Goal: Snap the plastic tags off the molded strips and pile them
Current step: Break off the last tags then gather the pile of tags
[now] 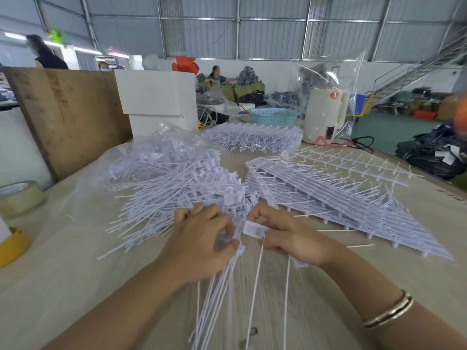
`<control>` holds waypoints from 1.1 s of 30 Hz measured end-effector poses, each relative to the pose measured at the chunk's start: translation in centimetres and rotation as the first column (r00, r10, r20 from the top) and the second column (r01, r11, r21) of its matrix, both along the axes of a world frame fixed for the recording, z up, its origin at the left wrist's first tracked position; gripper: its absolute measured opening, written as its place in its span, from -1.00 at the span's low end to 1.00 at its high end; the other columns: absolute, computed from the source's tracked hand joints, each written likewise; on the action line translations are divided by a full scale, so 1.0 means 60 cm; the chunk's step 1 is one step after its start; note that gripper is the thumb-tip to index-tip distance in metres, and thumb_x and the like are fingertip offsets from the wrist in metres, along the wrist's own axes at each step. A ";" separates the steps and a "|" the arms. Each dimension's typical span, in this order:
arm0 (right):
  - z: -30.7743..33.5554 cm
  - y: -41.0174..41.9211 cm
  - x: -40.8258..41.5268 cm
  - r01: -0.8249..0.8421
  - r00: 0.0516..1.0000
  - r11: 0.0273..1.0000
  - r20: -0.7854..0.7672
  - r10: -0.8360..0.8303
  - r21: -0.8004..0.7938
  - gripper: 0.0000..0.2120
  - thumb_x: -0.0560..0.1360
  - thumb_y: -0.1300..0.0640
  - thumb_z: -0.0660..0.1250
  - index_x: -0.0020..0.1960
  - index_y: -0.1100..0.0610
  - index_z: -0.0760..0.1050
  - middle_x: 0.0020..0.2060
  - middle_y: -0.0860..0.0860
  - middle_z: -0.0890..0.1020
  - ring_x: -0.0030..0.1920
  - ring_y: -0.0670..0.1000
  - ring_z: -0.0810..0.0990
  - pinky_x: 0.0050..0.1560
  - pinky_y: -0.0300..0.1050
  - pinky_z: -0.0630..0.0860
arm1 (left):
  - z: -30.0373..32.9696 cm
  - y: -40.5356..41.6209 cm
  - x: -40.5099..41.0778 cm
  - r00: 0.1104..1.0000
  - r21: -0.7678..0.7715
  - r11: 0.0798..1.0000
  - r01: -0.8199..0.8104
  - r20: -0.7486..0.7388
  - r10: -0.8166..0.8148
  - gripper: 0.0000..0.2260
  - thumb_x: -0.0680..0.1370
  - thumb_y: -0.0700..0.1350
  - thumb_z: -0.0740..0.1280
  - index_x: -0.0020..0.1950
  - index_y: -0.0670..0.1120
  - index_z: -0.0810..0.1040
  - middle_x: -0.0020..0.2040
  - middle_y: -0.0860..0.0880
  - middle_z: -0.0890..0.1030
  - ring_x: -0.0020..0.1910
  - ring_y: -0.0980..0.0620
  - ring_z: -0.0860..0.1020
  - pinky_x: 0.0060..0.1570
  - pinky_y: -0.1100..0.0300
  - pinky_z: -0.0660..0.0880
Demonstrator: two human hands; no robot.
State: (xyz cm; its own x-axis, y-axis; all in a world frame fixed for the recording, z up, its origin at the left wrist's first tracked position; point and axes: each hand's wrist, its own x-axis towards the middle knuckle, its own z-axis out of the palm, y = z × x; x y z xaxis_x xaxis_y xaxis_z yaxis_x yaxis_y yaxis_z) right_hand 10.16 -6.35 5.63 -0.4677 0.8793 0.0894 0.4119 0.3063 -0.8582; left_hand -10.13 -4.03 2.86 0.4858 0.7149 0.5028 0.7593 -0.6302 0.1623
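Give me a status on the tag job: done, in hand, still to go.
Done: a large pile of loose tags lies left of centre on the table.
In hand: the left hand grips a bundle of snapped tags; the right hand pinches a single tag.
Left: a thick stack of molded strips to the right, plus a bagged batch of strips behind. Roughly midway.

Almost nothing here can be read. The white tag (254, 229) pinched in the right hand (285, 236) carries a small dark print, too blurred to make out. The cream appliance (322, 114) on the table's far side bears a round red badge with a pale mark that may be a "1" or "T"; which one is unclear.
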 end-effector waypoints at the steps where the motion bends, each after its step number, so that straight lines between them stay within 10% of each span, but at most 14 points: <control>1: -0.003 0.001 -0.001 0.001 1.000 1.000 0.014 0.000 -0.017 -0.74 0.44 0.31 0.19 0.02 0.00 0.38 -0.51 -0.18 0.40 -0.50 -0.16 0.26 -0.44 -0.30 0.22 | 0.003 -0.003 0.001 0.998 -0.019 1.000 0.019 0.055 -0.018 -0.74 0.44 0.17 0.08 -0.04 0.14 0.49 -0.14 0.24 0.39 -0.04 0.22 0.34 -0.08 0.15 0.07; 6: -0.012 -0.002 -0.027 -0.011 1.000 0.999 0.023 0.012 -0.040 -0.67 0.39 0.20 0.17 0.08 -0.11 0.26 -0.40 -0.08 0.40 -0.47 -0.12 0.27 -0.40 -0.23 0.23 | 0.009 -0.016 0.027 0.922 -0.160 0.975 0.151 0.378 -0.080 -0.63 0.47 0.24 0.07 -0.31 0.01 0.44 -0.38 0.09 0.42 -0.25 0.15 0.40 -0.13 0.14 0.21; 10: 0.004 0.001 -0.013 -0.001 1.000 0.998 0.027 0.003 -0.071 -0.80 0.50 0.21 0.29 0.12 0.09 0.45 -0.09 0.15 0.54 -0.18 0.09 0.50 -0.09 0.00 0.43 | 0.015 -0.013 0.022 0.814 -0.267 0.929 0.256 0.578 -0.058 -0.72 0.56 -0.07 0.30 -0.31 -0.15 0.42 -0.48 0.09 0.36 -0.48 0.18 0.32 -0.38 0.29 0.24; 17: -0.004 -0.003 -0.019 -0.069 0.996 0.997 0.056 0.067 0.035 -0.83 0.54 0.12 0.31 -0.18 -0.02 0.62 -0.38 0.31 0.39 -0.37 0.10 0.32 -0.26 -0.10 0.25 | 0.012 -0.012 0.018 0.852 -0.411 0.876 0.253 0.524 0.000 -0.69 0.55 -0.05 0.30 -0.40 -0.05 0.53 -0.51 0.11 0.49 -0.49 0.22 0.44 -0.39 0.39 0.32; 22: -0.017 0.001 -0.038 0.099 0.995 0.945 -0.003 -0.103 0.313 -0.73 0.53 0.18 0.33 -0.26 0.35 0.53 -0.46 0.23 0.42 -0.43 -0.01 0.34 -0.33 -0.18 0.30 | 0.015 -0.016 0.021 0.603 -0.523 0.771 0.364 0.763 0.233 -0.70 0.49 0.07 0.31 -0.31 -0.09 0.62 -0.35 -0.06 0.62 -0.35 0.09 0.59 -0.34 0.34 0.48; 26: -0.015 0.001 -0.035 0.169 0.983 0.836 -0.025 -0.183 0.522 -0.70 0.54 0.08 0.30 -0.21 0.28 0.60 -0.46 0.20 0.50 -0.42 0.14 0.45 -0.33 0.01 0.44 | 0.023 -0.009 0.015 0.415 -0.549 0.720 0.426 0.825 0.384 -0.65 0.54 0.02 0.29 -0.44 -0.01 0.60 -0.45 0.03 0.56 -0.45 0.12 0.54 -0.39 0.28 0.46; 29: -0.005 0.003 -0.020 0.194 0.973 0.920 -0.190 -0.134 0.341 -0.82 0.49 -0.01 0.29 -0.19 -0.10 0.65 -0.40 0.29 0.49 -0.42 0.18 0.39 -0.38 0.00 0.36 | 0.021 0.000 -0.006 0.646 -0.423 0.876 0.231 0.740 0.187 -0.63 0.54 0.05 0.27 -0.46 -0.03 0.49 -0.52 0.08 0.46 -0.54 0.23 0.45 -0.47 0.45 0.33; 33: -0.023 0.012 -0.020 0.110 0.990 0.974 -0.110 -0.090 0.198 -0.84 0.51 0.08 0.26 0.01 -0.01 0.59 -0.16 0.18 0.59 -0.19 0.11 0.53 -0.15 -0.14 0.43 | -0.004 0.014 -0.004 0.946 -0.166 0.986 -0.022 0.315 0.074 -0.62 0.48 0.25 0.11 -0.40 0.03 0.36 -0.50 0.11 0.40 -0.45 0.17 0.39 -0.28 0.24 0.28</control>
State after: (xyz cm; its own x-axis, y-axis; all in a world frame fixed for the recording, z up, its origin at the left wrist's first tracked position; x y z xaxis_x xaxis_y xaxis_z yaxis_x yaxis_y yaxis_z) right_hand 8.98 -5.61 4.25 -0.3581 0.8798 0.3127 0.3645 0.4401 -0.8206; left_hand -10.37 -3.16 2.64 0.2815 0.8165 0.5041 0.6799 -0.5404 0.4957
